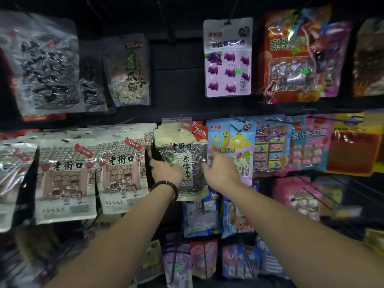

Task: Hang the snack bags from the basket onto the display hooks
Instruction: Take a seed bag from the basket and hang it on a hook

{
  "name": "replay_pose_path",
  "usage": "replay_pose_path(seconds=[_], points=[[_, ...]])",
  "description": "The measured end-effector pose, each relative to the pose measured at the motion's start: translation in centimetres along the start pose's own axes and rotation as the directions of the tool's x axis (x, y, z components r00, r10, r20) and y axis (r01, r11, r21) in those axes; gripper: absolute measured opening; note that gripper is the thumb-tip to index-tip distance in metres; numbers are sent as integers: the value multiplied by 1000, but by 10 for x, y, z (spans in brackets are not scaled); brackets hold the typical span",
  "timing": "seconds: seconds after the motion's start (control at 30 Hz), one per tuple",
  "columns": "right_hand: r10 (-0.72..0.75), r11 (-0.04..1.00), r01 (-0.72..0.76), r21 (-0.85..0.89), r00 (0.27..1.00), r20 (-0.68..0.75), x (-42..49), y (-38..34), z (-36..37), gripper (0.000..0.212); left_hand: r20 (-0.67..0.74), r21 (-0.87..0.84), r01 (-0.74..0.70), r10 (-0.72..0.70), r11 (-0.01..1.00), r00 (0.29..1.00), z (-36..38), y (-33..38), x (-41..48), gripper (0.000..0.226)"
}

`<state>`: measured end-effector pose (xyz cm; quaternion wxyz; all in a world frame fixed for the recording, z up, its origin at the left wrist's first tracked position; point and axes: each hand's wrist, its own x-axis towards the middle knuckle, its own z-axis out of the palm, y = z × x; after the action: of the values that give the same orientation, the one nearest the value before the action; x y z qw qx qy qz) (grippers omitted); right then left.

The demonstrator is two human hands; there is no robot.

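Note:
A beige sunflower-seed bag (188,150) with a clear window hangs in the middle row of the dark display wall. My left hand (166,170), with a bead bracelet on its wrist, grips the bag's left side. My right hand (220,171) touches the bag's right edge, fingers pinched on it. The bag's top sits under a clear price tag holder (176,119); the hook behind it is hidden. No basket is in view.
White seed bags (122,169) hang just left, a blue gummy bag (232,146) just right. Above is a purple grape candy bag (228,59) beside a bare dark panel (176,80). More candy bags fill the rows below and to the right.

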<state>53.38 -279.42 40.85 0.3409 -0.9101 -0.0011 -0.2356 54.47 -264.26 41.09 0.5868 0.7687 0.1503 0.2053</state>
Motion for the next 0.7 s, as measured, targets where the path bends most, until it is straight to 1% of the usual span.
replay_pose_path(seconds=[0.03,0.1,0.17,0.2,0.27,0.33,0.4,0.43,0.47,0.5,0.6,0.67,0.7], points=[[-13,1000,14,-16,1000,21,-15,8,5,34,-9,-1,-28,28,1000,1000,2,-10,-13,82],[-23,999,26,-39,996,89,-45,29,14,31,3,18,-128,128,992,992,7,-36,-46,84],[-32,995,45,-89,990,141,-79,56,23,23,89,57,-279,274,958,958,9,-75,-84,78],[-40,993,57,-103,986,160,-97,72,27,18,152,93,-377,361,922,920,8,-97,-102,71],[-44,992,67,-109,979,199,-136,103,38,10,290,167,-557,499,814,817,3,-144,-134,55],[-67,990,93,-110,973,219,-173,132,49,10,406,221,-695,583,685,704,-2,-187,-156,41],[-89,987,116,-111,970,225,-208,155,60,8,520,213,-794,622,569,585,-10,-223,-172,32],[-93,986,121,-111,969,230,-224,166,66,7,585,203,-832,618,516,525,-13,-242,-178,30],[-79,990,106,-98,966,245,-242,179,76,6,651,194,-854,587,483,481,-15,-264,-186,29],[-53,994,78,-81,962,269,-259,192,86,5,705,191,-864,547,467,451,-16,-285,-194,30],[123,991,-99,-87,928,351,-309,239,113,5,806,244,-841,381,482,453,-16,-346,-215,29],[300,954,-283,-102,875,380,-338,271,128,9,857,277,-825,263,493,444,-14,-380,-219,30],[394,918,-381,-112,831,392,-351,286,135,12,871,299,-804,198,513,450,-14,-394,-219,31]])
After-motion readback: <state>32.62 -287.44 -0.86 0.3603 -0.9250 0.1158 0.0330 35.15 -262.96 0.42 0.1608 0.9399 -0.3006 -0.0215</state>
